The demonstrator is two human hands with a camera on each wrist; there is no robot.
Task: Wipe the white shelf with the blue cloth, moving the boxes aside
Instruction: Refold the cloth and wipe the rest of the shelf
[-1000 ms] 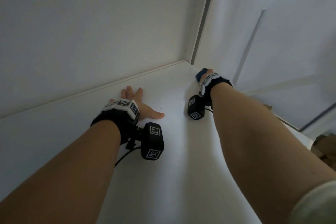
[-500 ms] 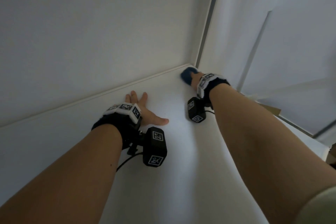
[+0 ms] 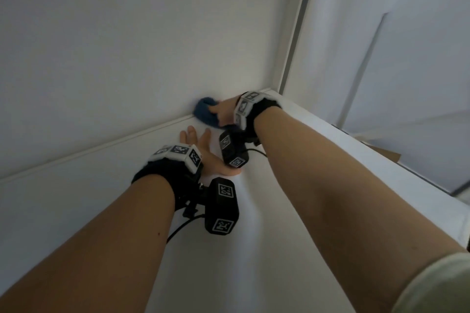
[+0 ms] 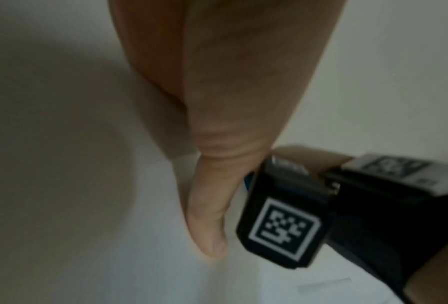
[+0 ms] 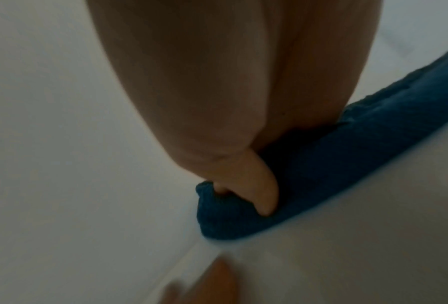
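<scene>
Right hand [image 3: 225, 109]: clamped on the cloth [image 3: 204, 110], thumb dug into a fold in the right wrist view; pressed it down onto the shelf [image 3: 267, 223] at the rear edge, against the back wall [image 3: 127, 46].
Cloth: bunched under the palm, at about 12 o'clock from the left hand and just beside its fingertips; touching both shelf and wall.
Left hand [image 3: 201, 150]: flat on the shelf, fingers straight and spread, thumb out toward 3 o'clock; held nothing, probably used as a brace.
Change: swept the cloth from the far right corner, by the side panel [image 3: 295, 33], leftward along the rear edge, toward 9 o'clock; closed most of the gap to the left hand. Left hand kept in its place, still flat.
Meaning: right end of the rear strip likely wiped; stroke near its limit, since the left hand lay in the path. Needed next, as a judgement: lift or slide the left hand away, or turn the stroke back.
Boxes: none in view on the shelf; brown cardboard [image 3: 384, 154] glimpsed past the right edge, too little to name.
Progress: mid-wipe; front and left areas not yet seen covered.
</scene>
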